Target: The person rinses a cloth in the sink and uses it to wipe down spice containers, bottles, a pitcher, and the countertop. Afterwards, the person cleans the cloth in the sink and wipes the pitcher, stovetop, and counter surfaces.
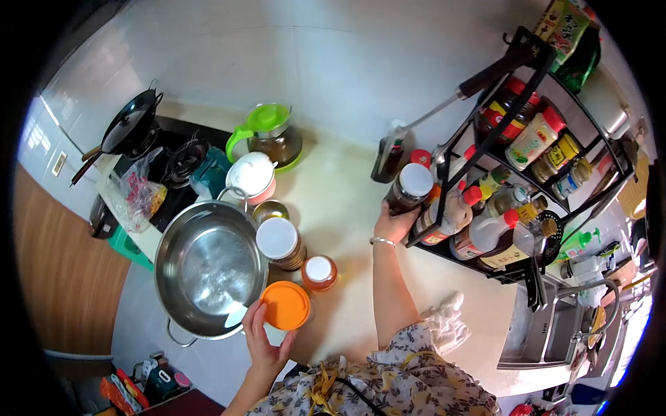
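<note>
Right hand [395,225]: fingers wrapped around dark glass jar with white lid [410,191], far right, just beside black metal spice rack [436,240]; tight on that side. Left hand [267,349]: fingers and thumb spread at the near side of clear jar with round orange lid [286,306], near left; touching, firm grip or not, cannot tell. That jar is boxed in: wide stainless steel pot [211,270] to its left, small amber jar with white lid [320,273] to its right, taller brown jar with white lid [281,244] beyond. Pot's near rim juts past the counter edge. Bare cream counter [350,208] runs between jar cluster and rack, open room there. Crumpled white cloth [447,324] lies near right, left of steel sink [548,333].
</note>
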`<state>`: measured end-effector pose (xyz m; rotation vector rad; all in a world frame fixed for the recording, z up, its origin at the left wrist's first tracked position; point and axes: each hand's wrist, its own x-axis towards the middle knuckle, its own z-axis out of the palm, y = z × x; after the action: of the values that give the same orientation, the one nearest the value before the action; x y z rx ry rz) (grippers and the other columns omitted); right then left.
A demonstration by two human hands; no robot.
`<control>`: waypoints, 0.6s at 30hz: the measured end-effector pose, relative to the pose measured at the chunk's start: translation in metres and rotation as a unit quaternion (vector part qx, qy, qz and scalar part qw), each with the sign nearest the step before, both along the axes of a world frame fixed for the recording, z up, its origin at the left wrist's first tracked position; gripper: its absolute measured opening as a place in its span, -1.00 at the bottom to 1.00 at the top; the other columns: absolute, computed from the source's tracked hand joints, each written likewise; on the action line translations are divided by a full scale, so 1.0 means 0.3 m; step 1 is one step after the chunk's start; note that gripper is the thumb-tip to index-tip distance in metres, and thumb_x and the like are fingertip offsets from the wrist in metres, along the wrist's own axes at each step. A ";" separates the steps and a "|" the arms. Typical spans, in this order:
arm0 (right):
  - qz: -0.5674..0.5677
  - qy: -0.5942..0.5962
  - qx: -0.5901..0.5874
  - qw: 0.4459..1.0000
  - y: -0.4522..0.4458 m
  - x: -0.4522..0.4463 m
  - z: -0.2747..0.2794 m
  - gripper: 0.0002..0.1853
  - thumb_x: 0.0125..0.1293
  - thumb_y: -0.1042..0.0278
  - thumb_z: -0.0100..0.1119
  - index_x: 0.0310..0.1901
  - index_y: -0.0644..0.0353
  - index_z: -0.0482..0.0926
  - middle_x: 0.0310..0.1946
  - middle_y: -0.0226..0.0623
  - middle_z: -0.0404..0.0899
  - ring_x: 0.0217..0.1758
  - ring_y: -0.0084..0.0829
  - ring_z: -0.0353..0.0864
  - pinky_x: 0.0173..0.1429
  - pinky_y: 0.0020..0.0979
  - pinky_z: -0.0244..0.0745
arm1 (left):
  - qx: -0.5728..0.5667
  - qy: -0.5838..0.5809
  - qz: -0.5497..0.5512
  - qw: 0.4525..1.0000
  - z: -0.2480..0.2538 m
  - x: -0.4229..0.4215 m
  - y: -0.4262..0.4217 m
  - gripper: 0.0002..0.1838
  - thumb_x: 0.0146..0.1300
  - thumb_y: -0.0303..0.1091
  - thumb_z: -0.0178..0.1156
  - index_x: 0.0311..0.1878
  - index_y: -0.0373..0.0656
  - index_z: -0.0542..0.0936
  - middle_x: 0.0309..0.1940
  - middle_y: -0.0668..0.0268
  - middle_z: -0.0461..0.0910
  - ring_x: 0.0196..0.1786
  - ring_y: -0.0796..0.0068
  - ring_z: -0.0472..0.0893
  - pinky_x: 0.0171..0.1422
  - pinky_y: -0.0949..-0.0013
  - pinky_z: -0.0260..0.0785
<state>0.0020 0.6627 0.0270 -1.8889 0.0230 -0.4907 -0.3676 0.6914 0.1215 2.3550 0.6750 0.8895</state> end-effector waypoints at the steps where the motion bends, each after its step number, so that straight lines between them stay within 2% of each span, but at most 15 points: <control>1: -0.013 -0.004 -0.012 1.000 0.008 -0.002 0.003 0.04 -0.05 0.28 0.46 0.34 0.54 -0.01 0.28 0.26 0.22 0.36 0.10 0.21 0.42 -0.13 0.10 | -0.002 0.008 0.009 1.000 -0.002 -0.002 -0.003 -0.17 -0.04 -0.34 0.43 0.30 -0.29 0.24 0.23 -0.05 0.26 0.26 -0.05 0.32 0.31 0.09 0.23; 3: -0.031 0.014 -0.038 0.999 0.021 -0.003 0.001 0.04 -0.02 0.24 0.44 0.35 0.56 -0.03 0.28 0.29 0.20 0.36 0.12 0.19 0.43 -0.12 0.08 | 0.008 0.005 0.015 1.000 0.002 0.003 -0.008 -0.11 -0.05 -0.36 0.44 0.34 -0.32 0.18 0.24 -0.05 0.25 0.26 -0.02 0.33 0.31 0.12 0.24; 5: -0.033 -0.002 -0.061 0.998 0.022 -0.010 -0.007 0.02 0.00 0.28 0.42 0.35 0.56 -0.04 0.28 0.31 0.20 0.35 0.13 0.21 0.42 -0.12 0.09 | 0.012 0.023 0.025 0.999 0.017 0.006 -0.014 -0.07 -0.05 -0.39 0.45 0.37 -0.33 0.14 0.25 -0.05 0.25 0.27 0.01 0.34 0.30 0.15 0.27; 7: -0.025 0.039 -0.056 0.997 0.011 -0.026 -0.028 -0.03 -0.01 0.38 0.40 0.33 0.59 -0.01 0.26 0.29 0.23 0.33 0.09 0.26 0.40 -0.10 0.13 | -0.019 0.000 0.024 1.000 0.008 0.005 -0.018 -0.06 -0.05 -0.42 0.44 0.38 -0.32 0.12 0.26 -0.05 0.24 0.28 0.02 0.34 0.28 0.17 0.30; 9: 0.074 -0.022 0.100 0.992 -0.037 -0.067 -0.120 -0.08 -0.01 0.49 0.34 0.35 0.52 0.01 0.24 0.17 0.29 0.31 0.01 0.30 0.38 -0.11 0.18 | -0.010 0.007 0.024 1.000 0.004 0.006 -0.017 -0.03 -0.05 -0.43 0.45 0.40 -0.32 0.09 0.28 -0.05 0.22 0.28 0.02 0.35 0.26 0.18 0.34; 10: 0.208 0.066 0.047 0.975 -0.081 -0.174 -0.031 -0.09 -0.03 0.56 0.28 0.37 0.41 0.02 0.26 0.05 0.30 0.30 -0.10 0.35 0.33 -0.22 0.27 | -0.024 -0.002 0.028 0.999 -0.002 0.009 -0.018 -0.02 -0.05 -0.41 0.45 0.41 -0.32 0.08 0.28 -0.06 0.23 0.28 0.03 0.35 0.26 0.18 0.33; 11: 0.335 0.154 -0.006 0.929 -0.125 -0.274 0.059 -0.09 -0.05 0.63 0.22 0.39 0.29 0.02 0.27 -0.08 0.31 0.28 -0.22 0.40 0.28 -0.33 0.36 | -0.039 -0.009 0.031 0.999 -0.008 0.010 -0.019 -0.01 -0.05 -0.38 0.46 0.41 -0.32 0.07 0.28 -0.06 0.24 0.28 0.04 0.35 0.26 0.17 0.33; 13: 0.514 0.112 -0.066 0.848 -0.202 -0.395 0.141 -0.10 -0.05 0.63 0.21 0.40 0.17 0.07 0.25 -0.21 0.35 0.28 -0.28 0.41 0.28 -0.34 0.36 | -0.056 -0.009 0.024 0.998 -0.023 0.006 -0.008 0.00 -0.06 -0.36 0.46 0.41 -0.32 0.07 0.27 -0.06 0.25 0.27 0.04 0.36 0.26 0.17 0.33; 15: 0.575 0.059 -0.066 0.813 -0.234 -0.474 0.147 -0.16 -0.02 0.54 0.27 0.37 0.18 0.15 0.20 -0.17 0.40 0.25 -0.27 0.42 0.29 -0.28 0.35 | -0.074 -0.009 0.013 0.997 -0.018 0.006 -0.004 0.02 -0.06 -0.33 0.47 0.41 -0.32 0.07 0.27 -0.06 0.26 0.26 0.04 0.37 0.25 0.17 0.32; 16: 0.571 0.060 -0.068 0.816 -0.224 -0.497 0.138 -0.16 -0.02 0.54 0.27 0.37 0.18 0.15 0.20 -0.17 0.40 0.25 -0.27 0.42 0.29 -0.28 0.35 | -0.056 0.015 0.018 0.998 -0.005 0.013 -0.002 0.01 -0.07 -0.34 0.47 0.39 -0.36 0.08 0.23 -0.09 0.28 0.22 -0.02 0.39 0.25 0.13 0.31; 18: 0.561 0.034 -0.106 0.820 -0.192 -0.530 0.106 -0.15 -0.02 0.39 0.40 0.34 0.17 0.19 0.18 -0.13 0.40 0.24 -0.21 0.43 0.30 -0.23 0.34 | -0.041 0.031 0.018 0.999 0.000 0.018 0.000 -0.02 -0.09 -0.35 0.48 0.36 -0.39 0.12 0.18 -0.12 0.31 0.19 -0.08 0.40 0.24 0.09 0.29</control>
<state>-0.1571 0.6051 0.0590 -1.7703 -1.0801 0.4134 -0.3622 0.6914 0.1214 2.3111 0.7660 0.7917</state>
